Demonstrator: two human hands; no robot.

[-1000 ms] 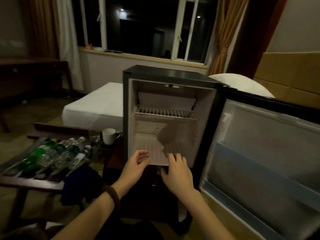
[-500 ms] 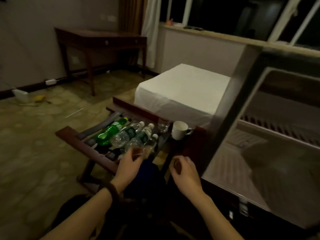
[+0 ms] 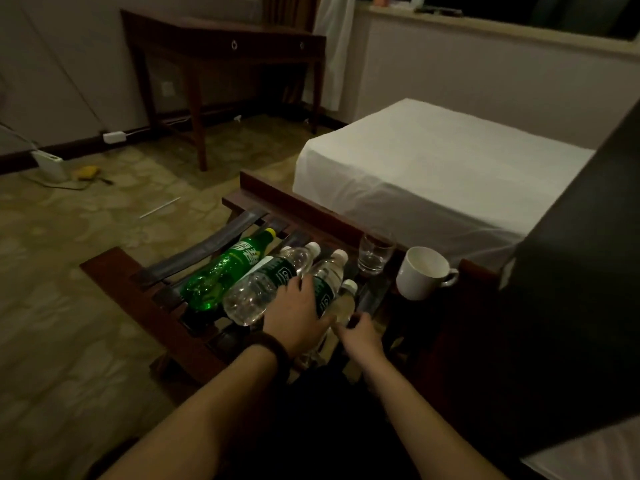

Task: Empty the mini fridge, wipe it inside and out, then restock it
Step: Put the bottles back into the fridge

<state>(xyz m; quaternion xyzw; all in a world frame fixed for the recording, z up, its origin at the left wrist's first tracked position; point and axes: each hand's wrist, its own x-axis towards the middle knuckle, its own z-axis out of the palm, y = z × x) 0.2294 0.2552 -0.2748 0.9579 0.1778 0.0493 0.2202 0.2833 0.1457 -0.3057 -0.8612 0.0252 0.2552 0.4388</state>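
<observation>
Evidently the restocking step is in hand: the bottles lie side by side on the slatted rack (image 3: 138, 289), the landmark here. Leftmost on it lies the green soda bottle (image 3: 221, 271), then a clear water bottle (image 3: 263, 289). The left hand (image 3: 298, 317) rests over the second water bottle (image 3: 327, 282), fingers curling round it; the right hand (image 3: 360, 336) pinches the small bottle (image 3: 346, 299) beside it. Next, I'd judge, comes lifting both toward the mini fridge (image 3: 571, 306), right of the rack. A glass (image 3: 375, 254) and white mug (image 3: 424, 273) stand near that path.
</observation>
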